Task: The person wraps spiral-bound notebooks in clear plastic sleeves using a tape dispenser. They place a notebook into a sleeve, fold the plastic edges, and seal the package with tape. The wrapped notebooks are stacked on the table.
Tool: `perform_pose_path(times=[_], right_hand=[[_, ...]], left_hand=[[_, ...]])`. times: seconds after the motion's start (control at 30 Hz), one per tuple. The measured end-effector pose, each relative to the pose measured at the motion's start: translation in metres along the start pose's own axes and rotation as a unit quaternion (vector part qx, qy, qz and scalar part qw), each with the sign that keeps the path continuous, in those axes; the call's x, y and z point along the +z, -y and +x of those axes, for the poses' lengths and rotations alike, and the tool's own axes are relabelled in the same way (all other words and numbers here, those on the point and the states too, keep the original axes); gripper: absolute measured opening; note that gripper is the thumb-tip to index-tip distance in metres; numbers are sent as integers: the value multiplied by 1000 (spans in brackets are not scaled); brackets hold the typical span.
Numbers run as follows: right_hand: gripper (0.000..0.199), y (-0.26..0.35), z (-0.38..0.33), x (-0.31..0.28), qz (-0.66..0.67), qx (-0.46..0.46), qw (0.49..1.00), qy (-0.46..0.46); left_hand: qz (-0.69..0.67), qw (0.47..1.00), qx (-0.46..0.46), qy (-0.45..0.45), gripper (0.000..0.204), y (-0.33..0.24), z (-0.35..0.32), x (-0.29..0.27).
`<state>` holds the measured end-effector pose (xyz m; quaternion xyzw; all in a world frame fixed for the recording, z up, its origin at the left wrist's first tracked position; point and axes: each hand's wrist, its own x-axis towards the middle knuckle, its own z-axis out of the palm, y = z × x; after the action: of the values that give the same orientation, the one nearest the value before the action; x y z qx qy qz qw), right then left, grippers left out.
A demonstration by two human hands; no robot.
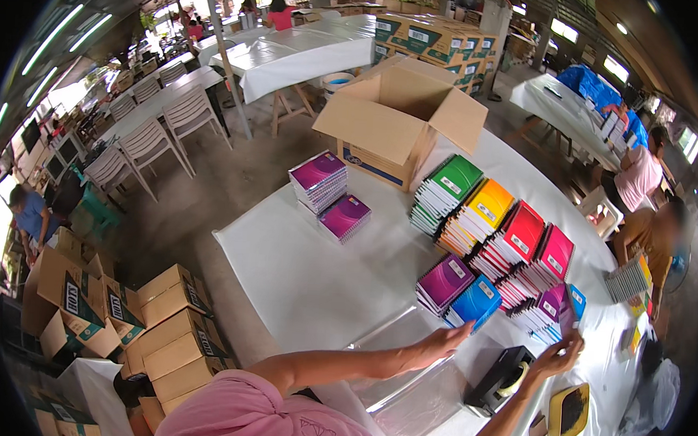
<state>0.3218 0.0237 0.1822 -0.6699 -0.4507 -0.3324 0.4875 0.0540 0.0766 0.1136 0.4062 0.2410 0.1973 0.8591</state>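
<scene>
The blue notebook [475, 302] tops a short stack beside the purple stack [443, 281]; my left hand [444, 339], fingers apart, reaches its near edge. My right hand [559, 357], loosely open, touches the fanned row [545, 311], with the tape dispenser [502, 376] just below.

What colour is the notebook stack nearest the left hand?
Blue stack, seen in the head view.

An open-sided hall with a concrete floor [256, 174]: white-draped trestle tables [294, 53], white plastic chairs [152, 140], strip lights [59, 33] overhead, daylight beyond.
</scene>
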Motion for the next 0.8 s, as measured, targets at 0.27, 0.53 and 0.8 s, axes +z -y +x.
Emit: perform_pose_path(times=[0.27, 0.53, 0.8], right_hand=[[22, 144, -47, -42, 120, -164, 921, 333], [55, 7, 92, 109, -170, 139, 967, 133], [48, -6, 93, 113, 49, 306, 927, 212]], left_hand=[[-252, 964, -23, 78, 47, -44, 22, -14], [-186, 980, 42, 56, 55, -109, 48, -20], [-194, 975, 39, 98, 73, -113, 70, -40]])
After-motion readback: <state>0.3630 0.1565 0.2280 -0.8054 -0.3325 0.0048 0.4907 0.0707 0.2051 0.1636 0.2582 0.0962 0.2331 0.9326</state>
